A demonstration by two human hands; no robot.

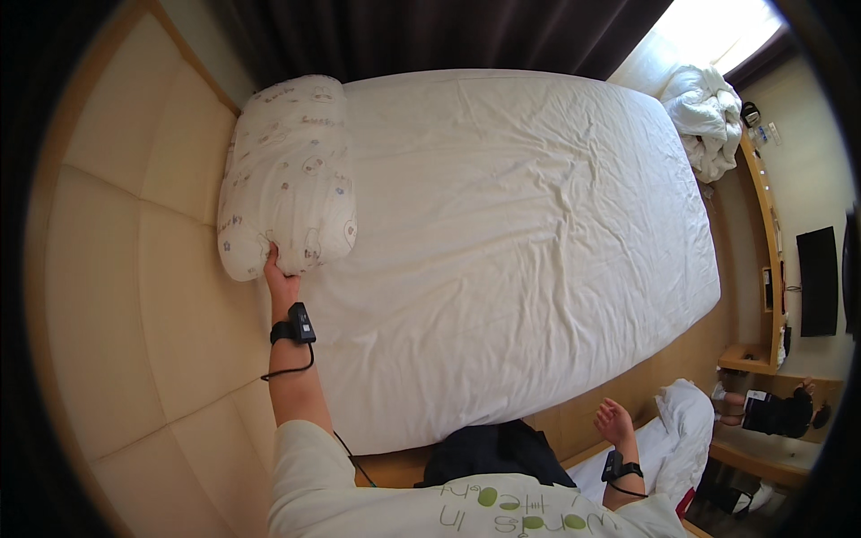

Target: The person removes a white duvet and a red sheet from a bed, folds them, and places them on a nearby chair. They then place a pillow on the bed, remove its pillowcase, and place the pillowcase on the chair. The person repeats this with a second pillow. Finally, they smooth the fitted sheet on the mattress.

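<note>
A white pillow printed with small cartoon figures lies across the head of the bed, next to the padded headboard. My left hand grips its near end, with the thumb pressed into the fabric and the other fingers hidden under it. Beneath the pillow spreads a white fitted sheet, smooth near the far edge and creased toward the middle and the foot. Off the bed's near side, my right hand hangs in the air with loosely curled fingers and holds nothing. Each wrist wears a black strapped device with a cable.
A beige padded headboard runs along the left. Dark curtains hang behind the bed. A bunched white duvet sits at the far right corner, and more white bedding lies at lower right. Another person appears at far right, near a wall-mounted television.
</note>
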